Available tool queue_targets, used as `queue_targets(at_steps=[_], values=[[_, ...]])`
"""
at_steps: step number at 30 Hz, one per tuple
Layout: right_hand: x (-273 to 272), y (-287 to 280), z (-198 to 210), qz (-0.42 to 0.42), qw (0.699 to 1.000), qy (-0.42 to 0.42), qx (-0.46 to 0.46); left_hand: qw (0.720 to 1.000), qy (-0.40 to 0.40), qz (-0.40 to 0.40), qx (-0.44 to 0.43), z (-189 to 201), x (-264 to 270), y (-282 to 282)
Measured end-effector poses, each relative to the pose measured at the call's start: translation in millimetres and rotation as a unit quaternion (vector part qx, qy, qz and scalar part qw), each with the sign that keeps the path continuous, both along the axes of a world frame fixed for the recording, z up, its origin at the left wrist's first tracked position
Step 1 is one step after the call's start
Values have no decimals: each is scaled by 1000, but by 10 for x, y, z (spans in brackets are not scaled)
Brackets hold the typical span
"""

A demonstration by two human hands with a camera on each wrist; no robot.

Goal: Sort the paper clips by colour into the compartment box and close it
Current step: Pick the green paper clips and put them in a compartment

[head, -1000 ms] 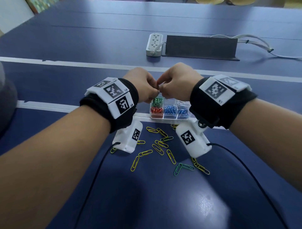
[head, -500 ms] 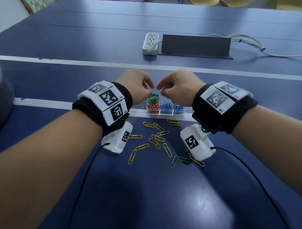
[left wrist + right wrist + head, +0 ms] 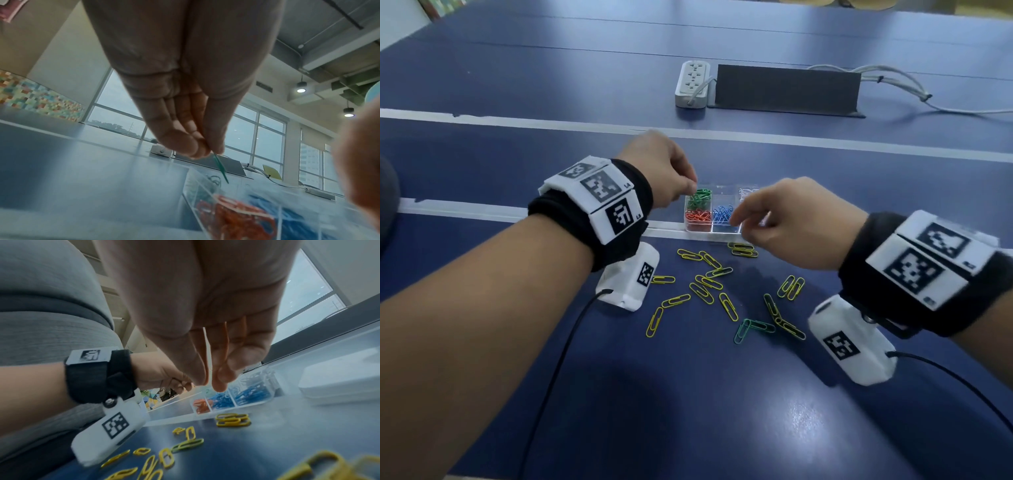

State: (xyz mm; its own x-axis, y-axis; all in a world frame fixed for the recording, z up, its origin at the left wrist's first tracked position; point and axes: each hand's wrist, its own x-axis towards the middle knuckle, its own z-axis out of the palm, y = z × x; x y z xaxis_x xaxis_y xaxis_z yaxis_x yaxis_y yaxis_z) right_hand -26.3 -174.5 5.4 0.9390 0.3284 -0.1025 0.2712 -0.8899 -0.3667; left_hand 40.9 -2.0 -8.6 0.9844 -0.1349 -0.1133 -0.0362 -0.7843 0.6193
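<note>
Your left hand [image 3: 661, 168] pinches a green paper clip [image 3: 221, 168] between thumb and fingertips, directly above the far-left cell of the compartment box [image 3: 714, 229], where the green clips [image 3: 700, 198] already lie. Finding: that cell looks heaped close to its rim. Judged risk: a release from this height could let the clip bounce off the pile into the red clips [image 3: 698, 217] in the cell just nearer you, or over the wall onto the counter [image 3: 688, 411]. The clip hangs slantwise from your fingers, so it may also catch on the divider.

Your right hand [image 3: 787, 222] hovers over the near-right corner of the box, fingers loosely curled and thumb close to forefinger. In the right wrist view a thin pale strip and an orange one lie along the fingers; whether you hold anything there cannot be told. Judged risk: this hand hangs low over the box's blue clips [image 3: 723, 216] and could knock the light box off its spot.

Both wrists are raised, palms down, knuckles toward the box's far side.

Yellow clips [image 3: 702, 291] lie scattered on the counter near the box's front wall, along with a linked teal pair [image 3: 751, 328]. Judged risk: linked or overlapping clips may come up together. The box stands open; its lid cannot be made out.
</note>
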Motion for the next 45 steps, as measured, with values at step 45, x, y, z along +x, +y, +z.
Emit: queue_targets(at_steps=[45], values=[[-669,-41,-120,144,955,52,-255,882,-26,-316,348,37,-1210,-504]])
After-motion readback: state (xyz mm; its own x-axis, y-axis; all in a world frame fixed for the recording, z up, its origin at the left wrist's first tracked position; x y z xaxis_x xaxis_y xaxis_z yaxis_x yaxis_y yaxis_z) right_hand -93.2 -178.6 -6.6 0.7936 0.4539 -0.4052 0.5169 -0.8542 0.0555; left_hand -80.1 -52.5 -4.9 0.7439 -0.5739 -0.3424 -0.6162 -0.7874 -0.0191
